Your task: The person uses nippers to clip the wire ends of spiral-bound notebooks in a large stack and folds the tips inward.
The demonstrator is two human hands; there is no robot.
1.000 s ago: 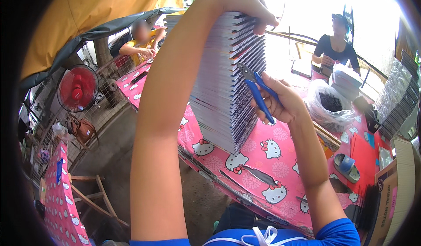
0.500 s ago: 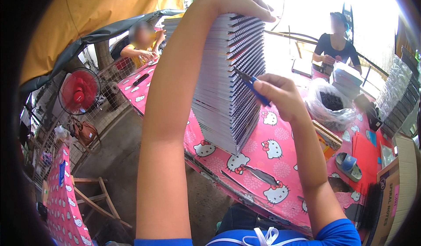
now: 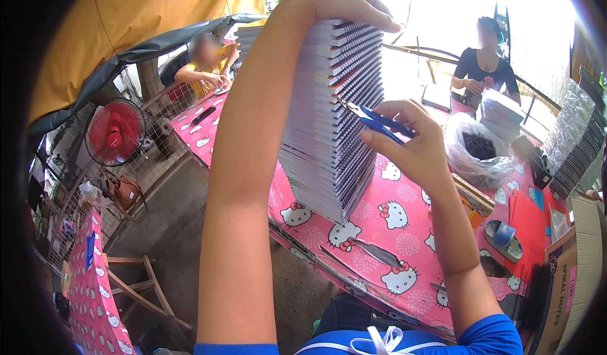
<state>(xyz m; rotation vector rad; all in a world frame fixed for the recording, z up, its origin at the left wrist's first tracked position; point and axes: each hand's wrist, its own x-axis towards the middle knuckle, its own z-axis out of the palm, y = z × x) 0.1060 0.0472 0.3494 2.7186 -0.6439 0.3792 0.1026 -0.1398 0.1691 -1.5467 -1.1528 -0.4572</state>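
A tall stack of spiral-bound notebooks stands on the pink table, its coiled edges facing right. My left arm reaches up in front of it, and my left hand lies over the top, fingers bent over the upper edge at the spines. In my right hand is a pair of blue-handled pliers, the handles spread between thumb and fingers. The tips of the pliers are at the coil ends along the stack's near spine corner, about a third of the way down. Whether they touch a wire is too small to tell.
Right of the stack lie a plastic bag of dark coils, a slipper, red sheets and a cardboard box. The pink tablecloth is torn near its front edge. Two people sit across the table. A red fan stands left.
The pliers' handles have spread apart, and my right hand has shifted slightly right and down with its fingers opened wider around them. My left hand stays on the stack.
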